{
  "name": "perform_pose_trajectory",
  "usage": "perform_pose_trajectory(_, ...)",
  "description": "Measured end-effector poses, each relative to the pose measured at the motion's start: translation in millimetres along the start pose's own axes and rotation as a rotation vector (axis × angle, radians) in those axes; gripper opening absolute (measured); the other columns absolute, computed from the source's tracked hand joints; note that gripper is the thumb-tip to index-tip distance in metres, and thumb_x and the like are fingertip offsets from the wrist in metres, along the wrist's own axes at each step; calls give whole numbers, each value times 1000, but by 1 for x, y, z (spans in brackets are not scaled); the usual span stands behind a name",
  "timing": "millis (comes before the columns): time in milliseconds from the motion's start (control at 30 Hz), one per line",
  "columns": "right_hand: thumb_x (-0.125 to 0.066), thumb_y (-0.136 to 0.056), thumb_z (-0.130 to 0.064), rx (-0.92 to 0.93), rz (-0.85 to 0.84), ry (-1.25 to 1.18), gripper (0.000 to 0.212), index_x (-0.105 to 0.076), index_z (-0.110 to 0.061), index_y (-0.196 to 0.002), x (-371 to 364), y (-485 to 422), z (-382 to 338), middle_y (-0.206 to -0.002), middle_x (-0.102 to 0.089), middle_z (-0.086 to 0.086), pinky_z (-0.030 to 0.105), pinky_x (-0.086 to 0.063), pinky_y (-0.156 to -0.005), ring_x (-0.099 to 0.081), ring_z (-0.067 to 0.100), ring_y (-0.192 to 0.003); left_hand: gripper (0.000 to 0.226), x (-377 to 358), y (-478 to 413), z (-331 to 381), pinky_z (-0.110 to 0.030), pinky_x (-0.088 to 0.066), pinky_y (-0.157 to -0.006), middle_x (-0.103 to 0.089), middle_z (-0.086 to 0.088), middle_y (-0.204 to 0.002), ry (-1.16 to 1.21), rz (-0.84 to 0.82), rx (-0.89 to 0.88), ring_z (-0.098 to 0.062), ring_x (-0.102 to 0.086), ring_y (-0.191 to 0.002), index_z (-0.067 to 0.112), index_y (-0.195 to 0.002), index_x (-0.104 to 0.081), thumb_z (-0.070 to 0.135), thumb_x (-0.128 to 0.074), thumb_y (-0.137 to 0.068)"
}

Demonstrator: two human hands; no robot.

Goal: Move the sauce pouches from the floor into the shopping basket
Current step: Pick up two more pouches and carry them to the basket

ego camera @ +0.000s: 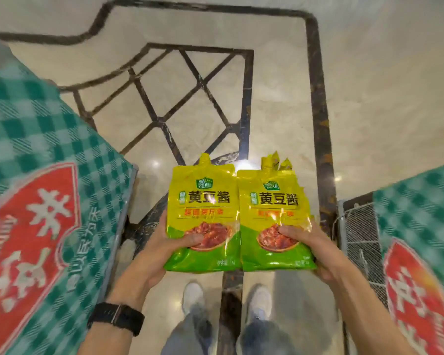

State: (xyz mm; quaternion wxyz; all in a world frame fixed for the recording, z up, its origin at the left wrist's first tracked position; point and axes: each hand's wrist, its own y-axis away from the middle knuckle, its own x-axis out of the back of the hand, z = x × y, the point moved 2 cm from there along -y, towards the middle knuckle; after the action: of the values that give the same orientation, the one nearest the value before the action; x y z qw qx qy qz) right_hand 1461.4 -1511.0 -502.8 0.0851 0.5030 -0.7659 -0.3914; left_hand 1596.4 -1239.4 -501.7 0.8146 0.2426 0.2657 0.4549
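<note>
Yellow-green sauce pouches are held up side by side above the marble floor, printed fronts toward me. My left hand (pixel 162 242) grips the lower part of the left pouch (pixel 203 201), thumb across its front. My right hand (pixel 315 249) grips a small stack of pouches (pixel 274 203); extra spouts show behind the front one. No shopping basket is clearly in view.
A green checked cloth with a red emblem (pixel 36 201) covers a stand on the left. A similar cloth (pixel 420 239) lies over a wire-mesh frame (pixel 356 239) on the right. My white shoes (pixel 194 298) stand on the marble floor (pixel 382 98) between them.
</note>
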Motion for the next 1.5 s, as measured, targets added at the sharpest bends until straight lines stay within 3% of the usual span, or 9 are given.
perform_pose_trajectory(167,-101,-22,-36,61,-15,-110,113,-60,-9,-125,-38,142,-78,-111,-73,18,37,-61,-66,-73,32,-93,127,-47,123,117,-30,-59,-51,-79,-1,-88,21,-46,-31,-17,-76,-72,24,-117,-59,50,-98,0)
perform_pose_trajectory(300,-99,-29,-30,154,8,-113,103,-61,-9,-122,-52,196,-115,-110,-73,18,37,-61,-63,-74,32,-89,130,-69,162,156,-31,-60,-56,-79,-3,-93,-14,-14,-81,-20,-77,-78,16,-126,-58,50,-99,-8)
perform_pose_trajectory(433,-88,-61,-11,214,3,-101,68,-60,-11,-123,-44,226,-144,-106,-75,15,33,-59,-55,-75,28,-81,118,-96,181,175,-33,-61,-58,-79,-5,-95,-24,-18,-136,-21,-77,-80,21,-116,-61,48,-100,-8)
perform_pose_trajectory(600,-100,-28,-35,272,2,-101,110,-58,-11,-127,-23,244,-159,-112,-73,17,39,-61,-65,-73,35,-95,117,-127,189,188,-42,-61,-75,-74,-13,-115,-44,-47,-171,-32,-73,-100,20,-127,-61,47,-101,-21)
perform_pose_trajectory(800,-101,-30,-31,296,27,-177,112,-56,-11,-131,9,263,-161,-117,-70,19,44,-61,-72,-70,39,-101,99,-167,186,196,-39,-62,-69,-74,-14,-114,-106,-146,-185,-31,-74,-97,17,-128,-60,31,-96,-38)
perform_pose_trajectory(900,-101,-26,-30,341,106,-235,110,-58,-12,-126,23,278,-159,-112,-73,17,40,-61,-67,-73,36,-93,115,-188,176,202,-43,-62,-74,-73,-15,-117,-143,-216,-163,-35,-72,-102,17,-131,-59,42,-101,-27)
perform_pose_trajectory(1133,-97,-39,-24,425,325,-371,94,-62,-7,-124,38,303,-154,-114,-72,18,45,-61,-79,-71,37,-97,120,-235,138,226,-46,-61,-80,-73,-17,-117,-268,-422,-117,-39,-71,-104,14,-132,-59,45,-101,-25)
perform_pose_trajectory(1300,-84,-61,-4,501,501,-528,66,-61,-3,-123,25,326,-134,-111,-72,21,46,-61,-74,-73,36,-91,121,-265,118,234,-37,-62,-64,-76,-13,-107,-361,-618,-90,-31,-76,-89,15,-125,-61,46,-101,-14)
perform_pose_trajectory(1500,-93,-46,-13,576,754,-672,85,-59,-3,-124,4,371,-76,-111,-72,21,44,-62,-74,-73,33,-89,121,-302,124,213,-40,-63,-69,-76,-14,-110,-491,-895,6,-33,-75,-92,15,-126,-61,47,-101,-16)
